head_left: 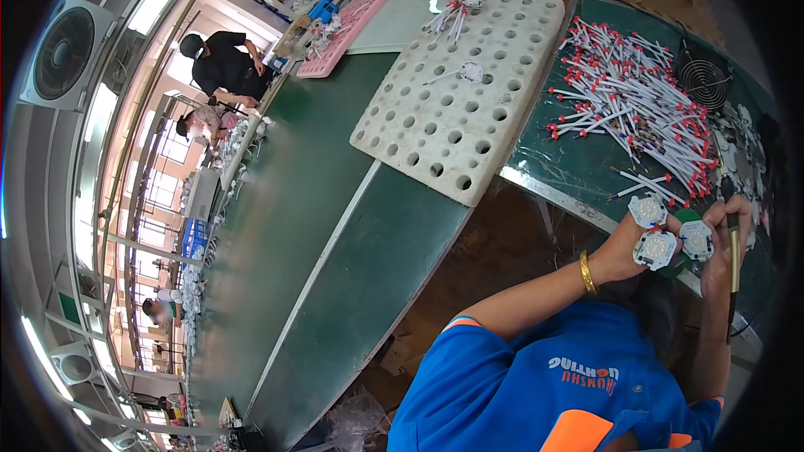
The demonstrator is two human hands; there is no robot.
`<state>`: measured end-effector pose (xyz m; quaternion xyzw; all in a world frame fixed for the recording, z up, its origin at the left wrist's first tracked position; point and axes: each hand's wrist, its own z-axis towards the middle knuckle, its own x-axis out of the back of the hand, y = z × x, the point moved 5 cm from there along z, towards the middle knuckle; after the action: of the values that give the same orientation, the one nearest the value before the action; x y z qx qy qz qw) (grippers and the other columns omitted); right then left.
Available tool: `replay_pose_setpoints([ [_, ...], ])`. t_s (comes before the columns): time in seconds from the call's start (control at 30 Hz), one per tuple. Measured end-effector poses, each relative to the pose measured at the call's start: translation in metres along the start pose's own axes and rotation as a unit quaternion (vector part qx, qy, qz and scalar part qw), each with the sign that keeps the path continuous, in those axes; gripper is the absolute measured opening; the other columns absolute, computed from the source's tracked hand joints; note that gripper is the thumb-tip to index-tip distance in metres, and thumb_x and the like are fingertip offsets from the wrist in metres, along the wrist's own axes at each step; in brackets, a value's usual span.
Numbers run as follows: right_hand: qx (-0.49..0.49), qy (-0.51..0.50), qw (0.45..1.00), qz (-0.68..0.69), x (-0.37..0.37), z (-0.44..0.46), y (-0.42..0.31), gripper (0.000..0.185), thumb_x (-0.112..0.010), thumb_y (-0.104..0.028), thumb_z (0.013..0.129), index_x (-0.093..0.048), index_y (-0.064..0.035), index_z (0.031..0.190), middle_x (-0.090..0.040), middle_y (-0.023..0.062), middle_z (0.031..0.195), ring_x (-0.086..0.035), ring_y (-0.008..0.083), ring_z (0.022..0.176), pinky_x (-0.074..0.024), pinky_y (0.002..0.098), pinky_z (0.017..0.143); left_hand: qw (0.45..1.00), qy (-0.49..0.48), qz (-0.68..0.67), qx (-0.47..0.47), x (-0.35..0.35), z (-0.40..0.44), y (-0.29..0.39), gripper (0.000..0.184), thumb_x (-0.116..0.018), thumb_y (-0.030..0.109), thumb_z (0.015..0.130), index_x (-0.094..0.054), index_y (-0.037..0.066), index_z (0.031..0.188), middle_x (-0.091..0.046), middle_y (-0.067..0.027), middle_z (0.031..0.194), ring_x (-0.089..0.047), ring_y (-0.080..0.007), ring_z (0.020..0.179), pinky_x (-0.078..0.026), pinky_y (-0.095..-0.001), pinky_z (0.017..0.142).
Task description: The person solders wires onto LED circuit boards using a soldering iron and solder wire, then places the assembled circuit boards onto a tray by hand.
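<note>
My left hand (621, 249), below a gold bracelet, is closed around small round LED boards; one LED board (655, 249) faces up, with two more close by. Something green shows between the boards, partly hidden. My right hand (722, 224) grips a pen-like soldering iron (734, 261) with a dark cable. The third board lies between both hands, and which one bears it I cannot tell. Just beyond the hands spreads a heap of white wires (636, 100) with red ends. Loose white boards (741, 151) lie by my right hand.
A small round fan (703, 75) stands behind the wires. Left of them, a white perforated board (435, 117) carries a wired LED board (471, 72) and a wire bundle (452, 21). A green conveyor belt (285, 201) runs past. Farther off are a pink tray (347, 33) and several people.
</note>
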<state>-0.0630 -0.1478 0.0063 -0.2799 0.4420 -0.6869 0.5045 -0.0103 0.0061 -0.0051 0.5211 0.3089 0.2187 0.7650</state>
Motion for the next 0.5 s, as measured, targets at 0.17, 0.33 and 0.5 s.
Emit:
replay_pose_setpoints([
  [0.17,0.007,-0.001,0.999,0.04,-0.002,0.015,-0.025,0.037,-0.054,0.004,0.078,-0.034,-0.0058,0.108,-0.04,0.0024,0.083,-0.042,0.0097,0.077,-0.0358,0.0227,0.074,0.998,-0.015,0.053,-0.022,-0.004,0.004,0.012,0.013,-0.064,0.005,0.075,-0.058,0.001,0.086,-0.058,-0.0017,0.077,-0.054,-0.0077,0.069,-0.045,-0.022,0.062],
  [0.33,0.015,0.001,0.999,0.029,0.004,0.02,-0.034,0.036,-0.054,0.001,0.08,-0.034,-0.0059,0.109,-0.041,0.0025,0.083,-0.042,0.0101,0.078,-0.035,0.0226,0.075,0.993,-0.022,-0.101,0.064,-0.009,0.008,0.007,0.014,-0.065,0.003,0.074,-0.059,0.001,0.087,-0.06,-0.0019,0.08,-0.054,-0.0073,0.071,-0.045,-0.0217,0.063],
  [0.5,0.038,0.004,0.999,0.014,0.008,0.024,-0.053,0.033,-0.049,0.001,0.082,-0.033,-0.0053,0.11,-0.04,0.0032,0.085,-0.04,0.0109,0.08,-0.0324,0.0236,0.077,0.999,-0.043,0.028,-0.016,-0.015,0.011,0.02,0.013,-0.065,0.003,0.074,-0.06,0.001,0.086,-0.061,-0.003,0.081,-0.055,-0.0074,0.071,-0.045,-0.0216,0.064],
])
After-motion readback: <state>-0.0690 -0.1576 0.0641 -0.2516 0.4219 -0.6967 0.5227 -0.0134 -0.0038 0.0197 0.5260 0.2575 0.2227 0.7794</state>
